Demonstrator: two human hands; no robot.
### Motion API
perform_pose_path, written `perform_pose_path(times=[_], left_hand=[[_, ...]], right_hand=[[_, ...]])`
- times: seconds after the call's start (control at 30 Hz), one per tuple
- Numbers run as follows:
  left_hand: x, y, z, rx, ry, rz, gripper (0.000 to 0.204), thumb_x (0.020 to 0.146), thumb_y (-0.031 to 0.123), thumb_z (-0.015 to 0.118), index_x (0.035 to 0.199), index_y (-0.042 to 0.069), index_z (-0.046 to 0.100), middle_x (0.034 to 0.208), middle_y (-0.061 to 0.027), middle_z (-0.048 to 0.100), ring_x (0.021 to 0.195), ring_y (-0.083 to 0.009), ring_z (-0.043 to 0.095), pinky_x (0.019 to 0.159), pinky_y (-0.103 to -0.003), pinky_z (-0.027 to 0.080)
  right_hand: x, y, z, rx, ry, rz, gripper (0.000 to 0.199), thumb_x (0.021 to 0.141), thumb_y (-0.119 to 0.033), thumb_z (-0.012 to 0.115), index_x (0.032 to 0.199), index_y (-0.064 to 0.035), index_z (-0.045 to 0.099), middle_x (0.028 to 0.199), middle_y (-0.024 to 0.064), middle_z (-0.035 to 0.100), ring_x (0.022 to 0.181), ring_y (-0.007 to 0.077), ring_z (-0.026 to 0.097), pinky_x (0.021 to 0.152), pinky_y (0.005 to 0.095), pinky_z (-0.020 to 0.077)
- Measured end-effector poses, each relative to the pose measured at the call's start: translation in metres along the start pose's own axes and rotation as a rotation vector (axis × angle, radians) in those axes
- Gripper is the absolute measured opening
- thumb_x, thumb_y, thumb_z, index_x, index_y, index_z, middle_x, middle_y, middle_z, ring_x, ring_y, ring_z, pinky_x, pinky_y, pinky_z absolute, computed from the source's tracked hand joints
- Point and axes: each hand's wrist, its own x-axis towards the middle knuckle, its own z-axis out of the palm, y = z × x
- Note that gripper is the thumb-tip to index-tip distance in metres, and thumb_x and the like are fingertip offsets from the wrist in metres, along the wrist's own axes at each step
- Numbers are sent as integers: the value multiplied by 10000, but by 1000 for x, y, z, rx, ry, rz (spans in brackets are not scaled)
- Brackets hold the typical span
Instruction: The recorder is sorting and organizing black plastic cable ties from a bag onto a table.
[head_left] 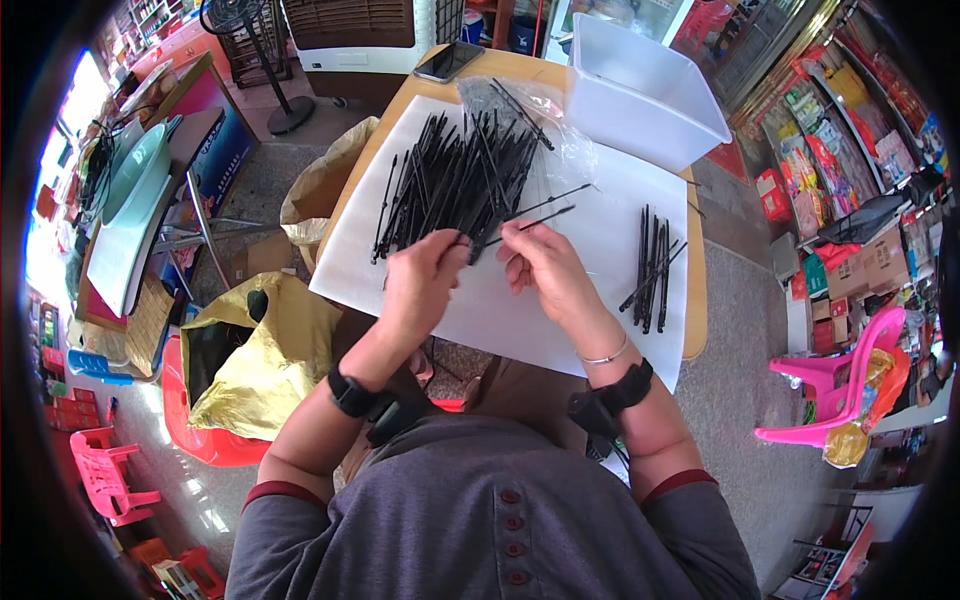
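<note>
A large heap of thin black strips with small knobs along them lies on a white sheet over the wooden table. My right hand is at the heap's near right side, thumb and fingers pinched on thin black strips that point up and to the right. My left hand is closed at the heap's near edge, fingertips together beside the strips' lower ends. What it pinches, if anything, is too small to make out. A smaller group of black strips lies apart on the sheet's right side.
A clear plastic bag lies behind the heap, near a white plastic bin. A phone rests at the table's far edge. A yellow sack and a brown paper bag stand left; a pink chair stands right.
</note>
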Motion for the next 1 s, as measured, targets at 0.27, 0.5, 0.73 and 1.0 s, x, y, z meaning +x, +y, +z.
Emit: perform_pose_path(times=[0.27, 0.5, 0.73, 1.0], left_hand=[[6, 13, -77, -84, 239, -24, 189, 942, 134, 549, 1057, 4, 626, 729, 8, 581, 561, -29, 478, 472, -178, 375], [9, 23, -32, -450, -100, -155, 203, 957, 159, 534, 1067, 2, 599, 740, -10, 587, 569, -45, 509, 464, -179, 390], [-6, 4, 29, -582, -329, -227, 207, 963, 133, 505, 1070, -23, 589, 782, -46, 606, 637, -105, 589, 528, -232, 479], [-8, -1, 33, -445, -506, -133, 191, 960, 114, 515, 1060, -37, 577, 855, -66, 626, 715, -120, 615, 630, -244, 525]], right_hand=[[-7, 6, -3, -490, 81, -65, 220, 924, -245, 590, 969, -31, 611, 725, 13, 558, 577, 62, 495, 496, 213, 407], [-25, -13, -2, -521, 13, -238, 249, 918, -186, 594, 1111, -29, 593, 808, -19, 548, 639, 55, 497, 558, 207, 418], [-33, -22, 0, -176, 22, -206, 323, 934, -146, 555, 1219, 5, 531, 869, -3, 518, 686, 55, 501, 591, 206, 432], [-28, -16, -17, -201, -80, -60, 294, 935, -165, 560, 1177, 2, 558, 874, -8, 521, 722, 61, 516, 608, 216, 449]])
